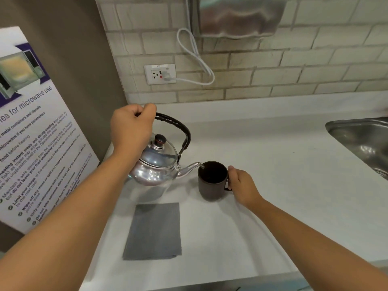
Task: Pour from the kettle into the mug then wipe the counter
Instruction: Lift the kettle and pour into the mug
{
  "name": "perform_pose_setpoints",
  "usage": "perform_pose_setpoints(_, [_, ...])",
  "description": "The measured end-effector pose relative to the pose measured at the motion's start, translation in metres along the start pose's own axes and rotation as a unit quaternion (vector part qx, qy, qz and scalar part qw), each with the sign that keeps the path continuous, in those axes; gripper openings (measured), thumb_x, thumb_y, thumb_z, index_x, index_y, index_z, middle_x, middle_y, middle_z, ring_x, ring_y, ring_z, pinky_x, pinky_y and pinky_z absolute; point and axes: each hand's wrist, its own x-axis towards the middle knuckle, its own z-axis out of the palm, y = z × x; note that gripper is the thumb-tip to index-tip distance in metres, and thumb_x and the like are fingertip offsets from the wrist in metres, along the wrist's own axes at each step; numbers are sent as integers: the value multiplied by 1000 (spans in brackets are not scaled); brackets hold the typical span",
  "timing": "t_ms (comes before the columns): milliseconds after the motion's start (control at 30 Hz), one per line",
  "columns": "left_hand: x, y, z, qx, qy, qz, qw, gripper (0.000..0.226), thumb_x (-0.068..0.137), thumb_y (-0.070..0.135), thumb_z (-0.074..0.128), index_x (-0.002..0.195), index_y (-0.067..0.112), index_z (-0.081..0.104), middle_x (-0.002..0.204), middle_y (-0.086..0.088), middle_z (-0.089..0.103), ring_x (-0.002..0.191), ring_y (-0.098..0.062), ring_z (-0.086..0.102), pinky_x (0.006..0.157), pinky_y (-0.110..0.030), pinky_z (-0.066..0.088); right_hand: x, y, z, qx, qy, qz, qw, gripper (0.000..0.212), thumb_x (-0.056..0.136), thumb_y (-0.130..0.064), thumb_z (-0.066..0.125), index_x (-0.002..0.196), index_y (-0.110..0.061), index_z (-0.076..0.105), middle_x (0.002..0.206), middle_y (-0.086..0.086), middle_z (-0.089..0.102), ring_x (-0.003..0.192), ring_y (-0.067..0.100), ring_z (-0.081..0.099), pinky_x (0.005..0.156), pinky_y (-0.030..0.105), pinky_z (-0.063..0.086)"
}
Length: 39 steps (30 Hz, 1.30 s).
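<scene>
My left hand (131,127) grips the black handle of a shiny steel kettle (156,164), which hangs tilted above the white counter (283,185). The kettle's spout reaches over the left rim of a dark brown mug (212,181) that stands on the counter. A thin stream of water shows at the spout tip. My right hand (241,186) holds the mug by its handle on the right side. A folded grey cloth (154,231) lies flat on the counter, just in front of the kettle.
A steel sink (365,141) is set into the counter at the right. A microwave notice board (35,133) leans at the left. On the tiled wall behind are a socket (160,74) with a white cable and a metal dispenser (237,16).
</scene>
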Motion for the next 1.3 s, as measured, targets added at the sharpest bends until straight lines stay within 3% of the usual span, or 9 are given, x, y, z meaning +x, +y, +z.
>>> perform_pose_setpoints(267, [4,11,9,32,-25,38,998,36,69,32,53,38,21,40,33,6,27,40,-10,23,49,-25,24,7,3,-2,-3,-12,-11,1000,45,100,-36,25,64,-12,40,63,10,44,60,18,41,60,33,35])
perform_pose_setpoints(667, [14,30,4,101,-28,75,992,32,68,34,55,52,8,46,43,3,31,48,-14,29,53,-28,33,9,5,-4,0,-21,-17,1000,47,100,-36,26,63,-11,41,63,10,47,61,19,45,61,33,38])
perform_pose_setpoints(867, [17,39,2,134,-40,77,987,32,68,37,53,44,18,45,37,4,31,43,-11,27,50,-24,30,9,5,-4,4,-23,-21,1000,46,99,-36,26,63,-11,40,62,10,45,60,18,43,61,33,37])
perform_pose_setpoints(1300, [21,49,3,178,-50,112,976,35,71,36,55,47,12,44,47,1,38,48,-15,35,50,-24,31,7,2,-6,9,-33,-15,999,45,100,-34,27,63,-10,36,61,7,43,61,18,42,62,33,37])
